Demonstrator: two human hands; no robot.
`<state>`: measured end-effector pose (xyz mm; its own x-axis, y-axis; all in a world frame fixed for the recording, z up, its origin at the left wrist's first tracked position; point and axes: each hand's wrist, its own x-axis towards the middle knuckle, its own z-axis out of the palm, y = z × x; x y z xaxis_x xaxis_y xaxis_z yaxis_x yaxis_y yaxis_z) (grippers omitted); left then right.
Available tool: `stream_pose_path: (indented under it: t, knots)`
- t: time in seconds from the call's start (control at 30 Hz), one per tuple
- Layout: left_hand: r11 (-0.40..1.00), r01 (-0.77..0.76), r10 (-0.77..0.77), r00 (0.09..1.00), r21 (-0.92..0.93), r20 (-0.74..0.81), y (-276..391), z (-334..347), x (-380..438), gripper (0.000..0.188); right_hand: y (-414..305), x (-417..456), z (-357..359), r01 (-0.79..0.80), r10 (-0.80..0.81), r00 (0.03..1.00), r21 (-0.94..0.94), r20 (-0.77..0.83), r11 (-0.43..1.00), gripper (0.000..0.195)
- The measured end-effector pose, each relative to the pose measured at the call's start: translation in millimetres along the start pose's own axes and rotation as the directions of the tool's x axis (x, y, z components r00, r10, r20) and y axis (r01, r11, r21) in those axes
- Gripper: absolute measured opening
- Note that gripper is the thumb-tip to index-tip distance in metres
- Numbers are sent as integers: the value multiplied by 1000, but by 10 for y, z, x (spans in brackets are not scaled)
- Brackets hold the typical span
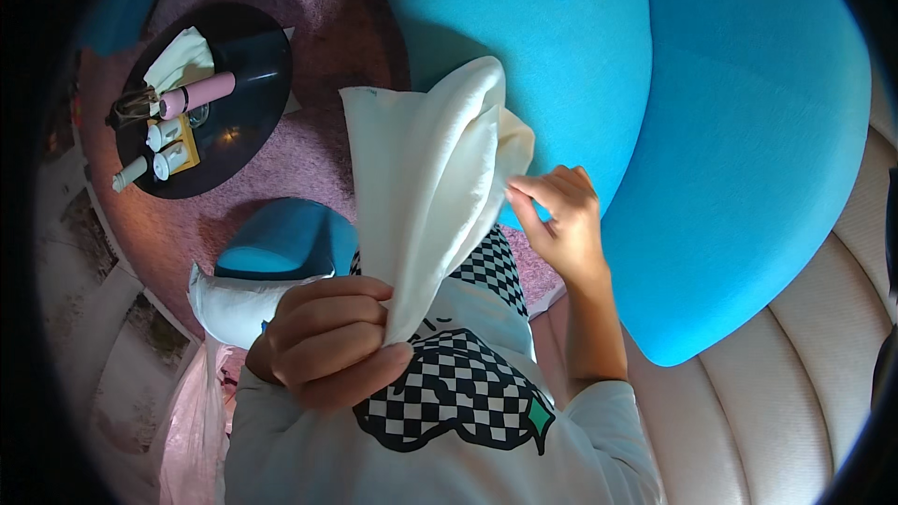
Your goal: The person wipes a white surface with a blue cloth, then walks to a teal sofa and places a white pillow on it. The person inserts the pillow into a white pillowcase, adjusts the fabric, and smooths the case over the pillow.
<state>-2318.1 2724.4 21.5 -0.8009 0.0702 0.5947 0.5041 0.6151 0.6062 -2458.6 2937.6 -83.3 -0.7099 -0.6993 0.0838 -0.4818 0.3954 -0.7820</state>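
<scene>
A white cloth, folded over on itself like a pillowcase, hangs in front of my body. My left hand pinches its gathered lower corner between thumb and fingers. On the cloth's right side, the thumb and forefinger of my right hand close together on its edge, which is slightly blurred there. The upper part spreads wide and shows an open fold between its layers.
Beyond the cloth lies a blue upholstered seat. A dark oval table at left carries a pink bottle, white cups and a pale cloth. A blue stool and white pillow are nearer.
</scene>
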Motion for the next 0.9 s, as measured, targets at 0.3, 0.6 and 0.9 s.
stream_pose_path:
  t: [0.3, 0.6, 0.9]
  knots:
    - [997, 21, -16, 997, -76, 73, 74, 1, 9, 23, 160, 154, 656, -246, 245, 969, 26, 43, 969, 20]
    - [996, 28, -35, 995, -79, -92, 80, 18, -82, 20, 146, 253, 731, -236, 226, 962, 53, 154, 970, 29]
    - [992, -90, 68, 971, -89, -229, -47, 6, -170, 21, 279, 207, 1008, -138, 136, 989, 34, 62, 990, 20]
